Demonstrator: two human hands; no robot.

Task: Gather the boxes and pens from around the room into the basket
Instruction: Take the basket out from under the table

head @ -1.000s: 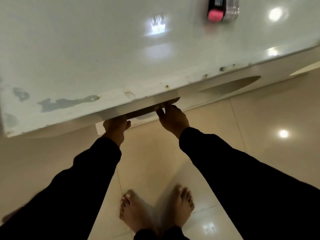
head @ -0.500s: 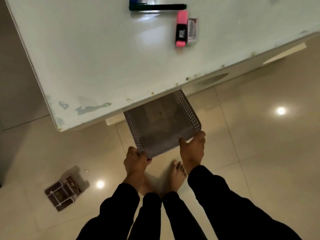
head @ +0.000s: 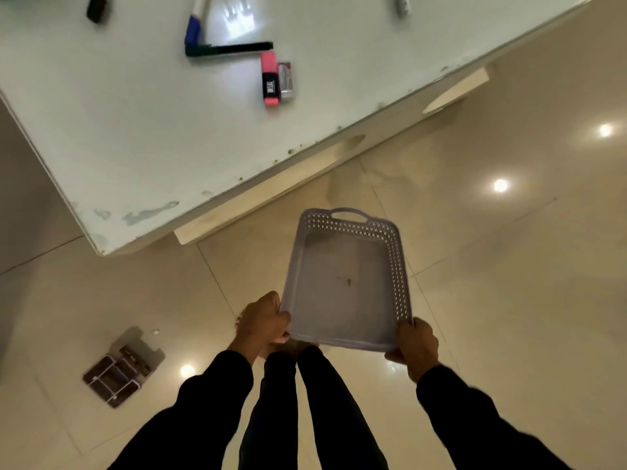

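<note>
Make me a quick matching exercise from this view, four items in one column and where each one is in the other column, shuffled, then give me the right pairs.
Things
1. basket
2. pink highlighter
3. dark box
4. green marker

Places
A. on the floor, left of the person's legs
B. on the white table, beside a small silver box
C. held at its near corners by the left hand and right hand
D. on the table, touching a blue-capped marker

Pairs: 1-C, 2-B, 3-A, 4-D

White table (head: 142, 130) fills upper left, top glossy w/ chipped, peeling patches along near edge and corner. Beige apron board (head: 258, 201) shows under that edge. Glossy cream tile floor (head: 509, 300) w/ round ceiling-light reflections (head: 500, 185).
</note>
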